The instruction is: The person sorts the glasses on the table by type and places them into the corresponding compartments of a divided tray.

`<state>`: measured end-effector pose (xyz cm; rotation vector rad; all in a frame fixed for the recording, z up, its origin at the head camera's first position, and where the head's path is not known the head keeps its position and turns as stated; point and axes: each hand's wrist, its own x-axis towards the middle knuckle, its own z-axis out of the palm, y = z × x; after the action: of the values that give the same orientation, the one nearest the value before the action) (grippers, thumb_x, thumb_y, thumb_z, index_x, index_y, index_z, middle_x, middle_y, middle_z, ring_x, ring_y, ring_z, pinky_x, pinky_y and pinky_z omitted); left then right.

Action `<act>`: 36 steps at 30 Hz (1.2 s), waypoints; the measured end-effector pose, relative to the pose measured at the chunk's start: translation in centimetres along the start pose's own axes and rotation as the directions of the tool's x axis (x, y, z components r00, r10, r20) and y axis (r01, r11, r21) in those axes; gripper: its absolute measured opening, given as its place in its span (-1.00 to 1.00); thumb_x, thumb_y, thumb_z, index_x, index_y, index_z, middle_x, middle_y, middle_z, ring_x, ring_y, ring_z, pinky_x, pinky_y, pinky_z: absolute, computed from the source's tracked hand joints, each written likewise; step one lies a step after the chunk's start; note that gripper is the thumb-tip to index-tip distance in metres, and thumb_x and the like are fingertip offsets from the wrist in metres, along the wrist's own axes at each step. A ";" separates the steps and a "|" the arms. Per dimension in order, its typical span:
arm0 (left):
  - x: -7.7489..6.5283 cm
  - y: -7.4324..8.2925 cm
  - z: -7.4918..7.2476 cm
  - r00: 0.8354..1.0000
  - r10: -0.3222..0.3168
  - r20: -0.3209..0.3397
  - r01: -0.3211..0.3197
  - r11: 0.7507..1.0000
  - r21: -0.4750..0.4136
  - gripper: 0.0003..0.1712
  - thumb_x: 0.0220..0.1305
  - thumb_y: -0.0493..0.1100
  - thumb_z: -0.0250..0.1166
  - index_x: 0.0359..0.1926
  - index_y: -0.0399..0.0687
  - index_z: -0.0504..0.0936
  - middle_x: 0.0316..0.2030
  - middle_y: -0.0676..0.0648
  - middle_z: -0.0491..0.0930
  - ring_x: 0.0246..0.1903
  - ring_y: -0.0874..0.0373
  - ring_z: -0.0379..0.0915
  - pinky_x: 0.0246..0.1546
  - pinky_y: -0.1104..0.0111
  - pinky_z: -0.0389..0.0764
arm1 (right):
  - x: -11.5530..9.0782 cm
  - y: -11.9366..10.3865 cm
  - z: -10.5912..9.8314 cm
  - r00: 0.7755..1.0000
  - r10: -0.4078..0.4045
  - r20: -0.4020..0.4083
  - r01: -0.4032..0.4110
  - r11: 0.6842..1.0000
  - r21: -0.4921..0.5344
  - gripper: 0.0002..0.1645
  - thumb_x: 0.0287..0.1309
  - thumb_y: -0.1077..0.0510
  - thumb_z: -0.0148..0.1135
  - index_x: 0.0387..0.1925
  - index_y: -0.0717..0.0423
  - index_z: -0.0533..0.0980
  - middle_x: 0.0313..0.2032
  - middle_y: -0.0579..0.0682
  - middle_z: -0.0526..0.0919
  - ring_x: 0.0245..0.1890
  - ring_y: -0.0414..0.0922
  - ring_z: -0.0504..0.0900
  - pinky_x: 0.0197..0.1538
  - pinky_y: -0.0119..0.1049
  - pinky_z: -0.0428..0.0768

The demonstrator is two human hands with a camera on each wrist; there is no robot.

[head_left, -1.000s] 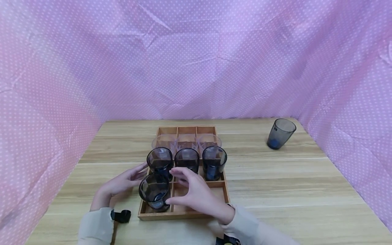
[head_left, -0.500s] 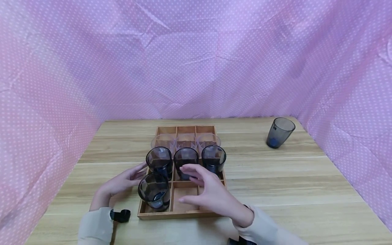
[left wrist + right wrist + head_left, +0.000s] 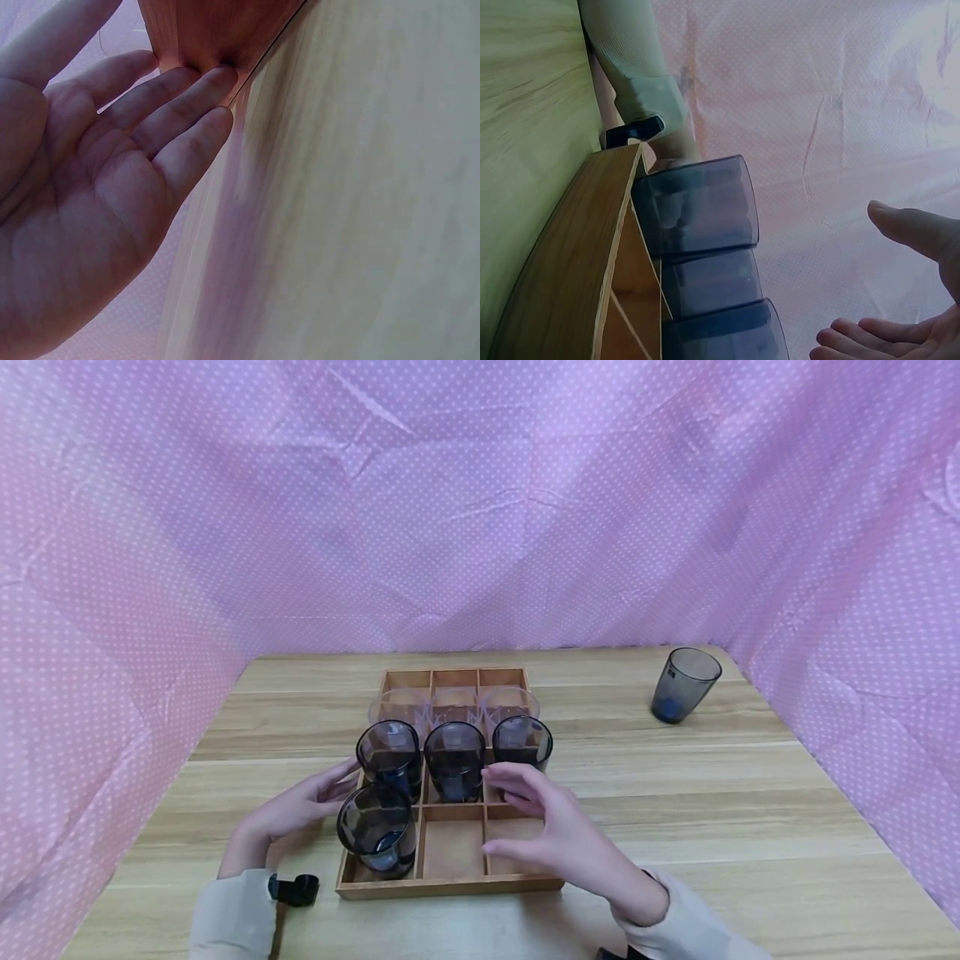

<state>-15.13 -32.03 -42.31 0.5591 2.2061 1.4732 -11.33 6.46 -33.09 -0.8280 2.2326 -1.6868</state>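
Note:
The fingertips of my left hand (image 3: 307,802) touch the left side of a divided wooden box (image 3: 450,888); the left wrist view shows its fingers nearly straight against the box wall (image 3: 217,30). My right hand (image 3: 551,827) hovers over the box's front right part, thumb and fingers spread, holding nothing. A dark tinted glass (image 3: 375,835) stands in the front left compartment. Behind it is a row with a left dark glass (image 3: 390,756), a middle dark glass (image 3: 455,768) and a right dark glass (image 3: 522,742), the last partly hidden by my right hand.
Several clear glasses (image 3: 401,703) stand in a row behind the dark ones. Another grey tinted glass (image 3: 684,687) is on the wooden table (image 3: 712,827) at the back right. A pink dotted cloth (image 3: 480,527) encloses the table's back and sides.
My right hand has moved right, away from the front left glass, fingers spread throughout. That glass stays in its compartment. My left hand has kept its place at the box.

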 end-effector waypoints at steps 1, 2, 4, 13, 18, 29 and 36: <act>0.0 0.0 0.0 1.000 -0.002 -0.001 0.002 1.000 -0.001 -0.11 0.41 -0.15 0.12 0.47 -0.42 -0.22 0.46 -0.50 -0.28 0.37 -0.53 -0.22 0.14 0.76 0.24 | -0.1 0.1 -0.2 1.000 -0.002 -0.005 0.002 1.000 -0.006 -0.17 -0.09 0.25 0.50 0.24 0.25 0.33 0.23 0.24 0.48 0.28 0.15 0.45 0.31 -0.12 0.43; 0.0 0.0 0.0 1.000 -0.003 -0.001 0.003 1.000 -0.001 -0.11 0.41 -0.15 0.12 0.48 -0.42 -0.22 0.46 -0.50 -0.28 0.37 -0.53 -0.21 0.14 0.76 0.25 | -0.2 0.1 -0.4 1.000 -0.007 -0.011 0.007 1.000 -0.019 -0.17 -0.09 0.24 0.50 0.24 0.26 0.33 0.23 0.25 0.49 0.27 0.15 0.45 0.31 -0.13 0.44; 0.0 -0.1 0.0 1.000 -0.004 0.000 0.004 1.000 -0.003 -0.11 0.41 -0.16 0.12 0.48 -0.41 -0.22 0.46 -0.50 -0.28 0.37 -0.53 -0.22 0.14 0.76 0.24 | -0.5 0.2 -0.8 1.000 -0.006 -0.024 0.006 0.999 -0.040 -0.17 -0.08 0.23 0.50 0.24 0.27 0.33 0.23 0.25 0.49 0.27 0.15 0.46 0.30 -0.14 0.46; -0.1 -0.1 0.0 1.000 -0.005 0.003 0.005 1.000 -0.016 -0.10 0.41 -0.16 0.11 0.48 -0.41 -0.24 0.46 -0.50 -0.30 0.37 -0.53 -0.24 0.14 0.76 0.25 | -1.5 0.7 -2.9 0.993 0.063 -0.099 -0.065 0.998 -0.024 -0.18 -0.06 0.23 0.49 0.25 0.24 0.34 0.24 0.27 0.48 0.28 0.19 0.44 0.29 -0.08 0.44; -0.2 0.0 0.0 1.000 -0.012 -0.002 0.012 1.000 -0.015 -0.11 0.41 -0.16 0.11 0.48 -0.41 -0.23 0.46 -0.50 -0.30 0.37 -0.53 -0.23 0.13 0.76 0.25 | -2.0 1.2 -4.1 0.987 0.030 -0.157 -0.036 0.999 -0.036 -0.21 -0.04 0.26 0.47 0.23 0.29 0.34 0.23 0.30 0.48 0.27 0.02 0.47 0.27 -0.23 0.50; -0.1 -0.1 0.0 1.000 -0.025 -0.006 0.025 0.999 -0.020 -0.10 0.41 -0.15 0.12 0.49 -0.38 -0.23 0.47 -0.48 -0.29 0.39 -0.51 -0.23 0.14 0.76 0.24 | -2.5 2.5 -7.8 0.948 0.061 -0.312 -0.085 0.994 -0.063 -0.23 -0.01 0.36 0.41 0.25 0.39 0.30 0.24 0.33 0.45 0.11 -0.58 0.45 0.15 -0.64 0.46; 0.2 -0.4 0.0 1.000 -0.028 0.003 0.028 0.999 -0.032 -0.11 0.41 -0.14 0.11 0.50 -0.33 -0.23 0.49 -0.43 -0.29 0.40 -0.45 -0.21 0.16 0.74 0.25 | -2.5 3.6 -9.9 0.919 0.113 -0.378 -0.157 0.984 -0.088 -0.24 0.08 0.29 0.38 0.28 0.34 0.27 0.25 0.30 0.43 0.09 -0.61 0.43 0.12 -0.69 0.46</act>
<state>-15.33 -32.03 -42.71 0.5180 2.1755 1.4899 -15.29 16.49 -33.74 -0.3825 2.5870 -1.7818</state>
